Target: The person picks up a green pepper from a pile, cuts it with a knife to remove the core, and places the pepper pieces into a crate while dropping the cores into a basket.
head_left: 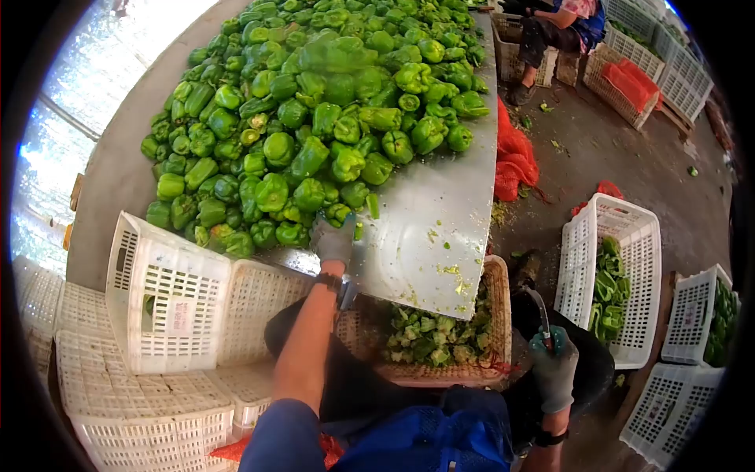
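Note:
My left hand [333,238], in a grey glove, reaches to the near edge of the pepper pile. Its thumb and fingers close round a green bell pepper [338,213], with other peppers touching close by. Down at the right, over my leg, my gloved right hand [555,368] grips a knife [542,309] with a thin curved blade pointing up and away. Green bell peppers [311,157] are heaped across the metal table [417,228]. Below the table edge, between my legs, a crate [503,315] holds pepper cores and scraps [436,338].
White crates [177,303] stand stacked at the left. On the right, one white crate [654,275] contains cut green peppers [609,295], with more crates [668,409] beyond. Red mesh sacking [513,153] lies beside the table. Another person [562,31] sits at the far right.

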The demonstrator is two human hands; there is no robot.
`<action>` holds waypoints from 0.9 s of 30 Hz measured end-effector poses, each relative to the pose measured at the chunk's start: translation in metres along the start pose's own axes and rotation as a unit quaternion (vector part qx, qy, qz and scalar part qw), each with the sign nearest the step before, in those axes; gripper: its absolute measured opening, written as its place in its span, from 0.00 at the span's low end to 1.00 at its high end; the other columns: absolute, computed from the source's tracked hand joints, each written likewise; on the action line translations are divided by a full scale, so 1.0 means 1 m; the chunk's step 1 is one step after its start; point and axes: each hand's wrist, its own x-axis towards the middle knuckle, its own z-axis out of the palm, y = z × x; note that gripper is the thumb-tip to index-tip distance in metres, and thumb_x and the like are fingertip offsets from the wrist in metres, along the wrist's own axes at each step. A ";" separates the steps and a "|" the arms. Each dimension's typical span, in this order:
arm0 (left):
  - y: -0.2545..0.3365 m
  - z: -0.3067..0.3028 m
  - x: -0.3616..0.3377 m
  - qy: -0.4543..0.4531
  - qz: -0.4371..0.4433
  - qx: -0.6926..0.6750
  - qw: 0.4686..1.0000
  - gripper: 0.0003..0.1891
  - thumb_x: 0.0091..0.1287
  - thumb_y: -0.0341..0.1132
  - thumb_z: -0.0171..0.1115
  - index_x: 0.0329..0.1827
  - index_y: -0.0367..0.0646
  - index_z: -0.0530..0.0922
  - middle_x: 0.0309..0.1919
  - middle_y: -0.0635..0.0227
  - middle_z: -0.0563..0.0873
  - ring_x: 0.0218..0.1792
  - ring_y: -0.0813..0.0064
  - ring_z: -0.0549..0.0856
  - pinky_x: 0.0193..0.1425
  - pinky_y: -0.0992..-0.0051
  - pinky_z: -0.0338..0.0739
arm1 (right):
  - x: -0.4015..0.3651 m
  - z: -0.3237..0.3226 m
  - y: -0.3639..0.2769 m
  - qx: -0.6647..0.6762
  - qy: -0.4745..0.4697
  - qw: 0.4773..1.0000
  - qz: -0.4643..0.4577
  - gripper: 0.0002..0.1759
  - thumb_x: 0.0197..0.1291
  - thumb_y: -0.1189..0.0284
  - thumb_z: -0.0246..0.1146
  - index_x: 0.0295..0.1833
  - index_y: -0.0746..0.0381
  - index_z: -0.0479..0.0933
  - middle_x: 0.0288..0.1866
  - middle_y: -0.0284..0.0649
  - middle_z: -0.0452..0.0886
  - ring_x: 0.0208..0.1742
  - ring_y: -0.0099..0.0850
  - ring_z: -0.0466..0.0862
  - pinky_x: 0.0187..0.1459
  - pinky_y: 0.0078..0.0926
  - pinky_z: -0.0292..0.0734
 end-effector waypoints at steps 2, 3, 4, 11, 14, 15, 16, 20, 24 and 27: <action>0.002 0.007 0.007 -0.040 0.004 0.017 0.999 0.55 0.68 0.65 0.72 0.86 0.31 0.65 0.82 0.34 0.70 0.81 0.41 0.73 0.85 0.54 0.70 | 0.000 0.005 -0.008 0.006 -0.006 1.000 0.006 0.06 0.66 0.76 0.70 0.46 0.65 0.82 0.29 0.38 0.83 0.30 0.24 0.80 0.37 0.30 0.80; -0.005 0.015 0.012 -0.074 0.010 0.033 0.997 0.59 0.69 0.68 0.71 0.90 0.31 0.59 0.87 0.33 0.63 0.83 0.40 0.71 0.86 0.56 0.68 | 0.000 0.008 -0.011 0.016 -0.010 1.000 0.007 0.06 0.66 0.76 0.69 0.46 0.65 0.82 0.29 0.40 0.82 0.29 0.25 0.80 0.36 0.31 0.80; -0.016 0.026 0.012 -0.041 0.140 0.172 0.974 0.60 0.66 0.67 0.74 0.87 0.28 0.62 0.84 0.33 0.68 0.80 0.42 0.76 0.85 0.57 0.72 | 0.002 0.010 -0.011 0.014 -0.011 1.000 0.010 0.06 0.66 0.76 0.69 0.46 0.65 0.82 0.29 0.40 0.82 0.29 0.25 0.80 0.36 0.31 0.80; 0.027 -0.033 -0.114 -0.155 0.243 0.024 0.957 0.54 0.63 0.56 0.80 0.86 0.36 0.65 0.74 0.41 0.78 0.73 0.42 0.79 0.81 0.53 0.76 | 0.016 0.061 -0.024 0.045 -0.038 0.996 -0.063 0.03 0.71 0.78 0.67 0.47 0.65 0.82 0.26 0.42 0.78 0.24 0.34 0.75 0.30 0.36 0.75; 0.037 -0.043 -0.138 -0.183 0.239 -0.015 0.954 0.50 0.66 0.49 0.79 0.86 0.33 0.64 0.73 0.40 0.78 0.72 0.41 0.79 0.80 0.52 0.76 | 0.023 0.092 -0.041 0.053 -0.074 0.992 -0.085 0.05 0.71 0.77 0.69 0.50 0.63 0.82 0.27 0.44 0.80 0.24 0.38 0.79 0.30 0.37 0.76; 0.035 -0.044 -0.143 -0.195 0.236 -0.075 0.949 0.50 0.68 0.47 0.79 0.86 0.32 0.63 0.73 0.40 0.79 0.72 0.41 0.79 0.80 0.52 0.75 | 0.025 0.105 -0.048 0.070 -0.081 0.989 -0.097 0.07 0.70 0.77 0.69 0.51 0.63 0.81 0.29 0.43 0.81 0.26 0.34 0.80 0.32 0.36 0.77; 0.028 -0.041 -0.146 -0.168 0.254 -0.154 0.940 0.43 0.71 0.43 0.77 0.83 0.30 0.67 0.70 0.40 0.81 0.70 0.40 0.79 0.78 0.51 0.76 | 0.027 0.117 -0.051 0.089 -0.089 0.986 -0.108 0.08 0.69 0.77 0.69 0.51 0.63 0.81 0.30 0.43 0.81 0.29 0.31 0.80 0.34 0.36 0.77; 0.012 -0.029 -0.163 -0.113 0.157 -0.286 0.939 0.33 0.75 0.41 0.73 0.77 0.30 0.74 0.66 0.40 0.82 0.66 0.41 0.82 0.75 0.51 0.77 | 0.037 0.167 -0.050 0.034 -0.083 0.977 -0.192 0.11 0.67 0.75 0.69 0.52 0.61 0.78 0.32 0.49 0.83 0.33 0.55 0.86 0.35 0.49 0.79; 0.024 -0.037 -0.168 -0.110 0.080 -0.325 0.936 0.23 0.78 0.40 0.69 0.69 0.31 0.82 0.60 0.43 0.84 0.60 0.43 0.85 0.69 0.53 0.80 | 0.045 0.202 -0.062 -0.025 -0.090 0.970 -0.224 0.14 0.66 0.72 0.71 0.53 0.64 0.78 0.35 0.51 0.86 0.36 0.56 0.88 0.40 0.53 0.82; 0.023 -0.031 -0.166 -0.088 0.082 -0.326 0.938 0.22 0.79 0.39 0.68 0.68 0.32 0.82 0.59 0.45 0.85 0.59 0.45 0.86 0.67 0.55 0.82 | 0.050 0.208 -0.077 -0.059 -0.136 0.966 -0.210 0.18 0.66 0.70 0.71 0.57 0.67 0.79 0.39 0.55 0.88 0.39 0.56 0.90 0.42 0.52 0.85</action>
